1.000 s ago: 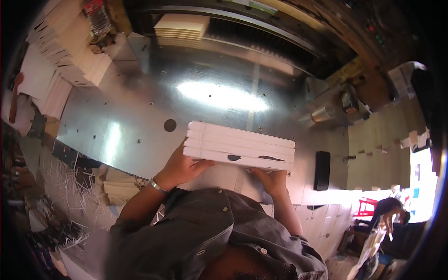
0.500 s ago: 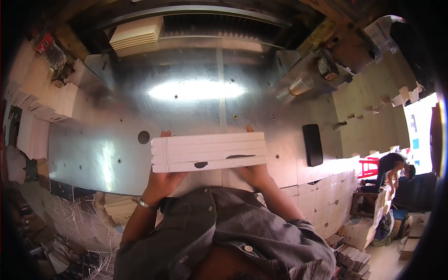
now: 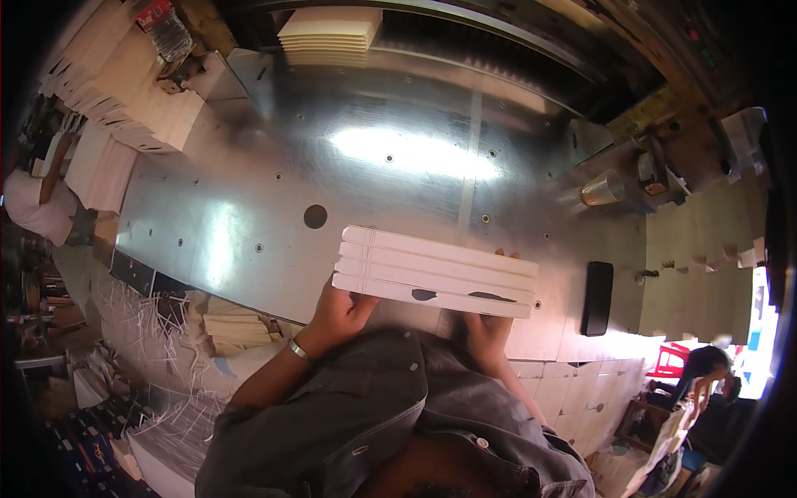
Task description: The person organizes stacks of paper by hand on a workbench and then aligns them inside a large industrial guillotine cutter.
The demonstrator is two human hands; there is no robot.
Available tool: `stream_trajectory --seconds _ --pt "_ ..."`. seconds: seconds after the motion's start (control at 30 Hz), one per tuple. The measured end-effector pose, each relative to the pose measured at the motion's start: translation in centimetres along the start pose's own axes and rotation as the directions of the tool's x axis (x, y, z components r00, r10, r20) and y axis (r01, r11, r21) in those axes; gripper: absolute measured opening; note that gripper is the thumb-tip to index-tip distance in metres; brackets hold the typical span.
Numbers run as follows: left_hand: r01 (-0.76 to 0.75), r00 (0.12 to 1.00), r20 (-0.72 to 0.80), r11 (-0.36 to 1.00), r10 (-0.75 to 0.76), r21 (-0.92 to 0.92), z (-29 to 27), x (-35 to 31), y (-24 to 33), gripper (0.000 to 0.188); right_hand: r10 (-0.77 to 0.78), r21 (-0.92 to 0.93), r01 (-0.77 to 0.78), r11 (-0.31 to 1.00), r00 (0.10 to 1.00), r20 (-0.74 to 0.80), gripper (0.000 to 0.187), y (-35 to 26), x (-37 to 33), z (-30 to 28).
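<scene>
White stack (image 3: 436, 271) is held in a two-handed grip above the near edge of the bench (image 3: 266, 207) — left hand (image 3: 342, 314) closed on its left end, right hand (image 3: 488, 334) near its right. Four layers are already gathered; it is not yet set down. A cream stack (image 3: 328, 33) is placed near the far edge.
</scene>
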State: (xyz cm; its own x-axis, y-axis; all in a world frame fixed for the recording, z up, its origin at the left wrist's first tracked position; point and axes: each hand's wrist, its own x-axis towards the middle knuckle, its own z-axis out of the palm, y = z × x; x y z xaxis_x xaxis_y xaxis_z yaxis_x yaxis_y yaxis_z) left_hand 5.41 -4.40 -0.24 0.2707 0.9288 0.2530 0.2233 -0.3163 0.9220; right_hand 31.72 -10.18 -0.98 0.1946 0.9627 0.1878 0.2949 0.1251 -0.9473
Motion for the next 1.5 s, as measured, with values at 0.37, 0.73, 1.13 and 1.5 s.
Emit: stream_trajectory --seconds 0.37,0.73,1.13,1.5 --pt "0.051 0.992 0.108 0.992 -0.063 0.113 -1.1 -0.2 -1.0 0.042 -0.015 -0.376 0.075 0.923 0.987 0.160 0.028 0.0 0.8 -2.2" --pt "0.055 0.994 0.082 0.984 -0.070 0.171 -1.0 0.2 -0.8 0.043 -0.032 -0.457 0.103 0.884 0.987 0.160 0.030 1.1 0.4 -2.4" --pt "0.022 0.990 0.117 0.919 -0.074 0.393 -1.6 -0.3 -2.1 0.033 -0.153 -0.609 0.268 0.747 0.960 0.234 0.033 1.8 1.3 -2.4" --pt "0.050 0.988 0.115 0.926 -0.100 0.374 -1.1 -0.5 -2.5 0.028 -0.167 -0.611 0.260 0.747 0.964 0.206 0.045 1.7 1.1 -2.8"
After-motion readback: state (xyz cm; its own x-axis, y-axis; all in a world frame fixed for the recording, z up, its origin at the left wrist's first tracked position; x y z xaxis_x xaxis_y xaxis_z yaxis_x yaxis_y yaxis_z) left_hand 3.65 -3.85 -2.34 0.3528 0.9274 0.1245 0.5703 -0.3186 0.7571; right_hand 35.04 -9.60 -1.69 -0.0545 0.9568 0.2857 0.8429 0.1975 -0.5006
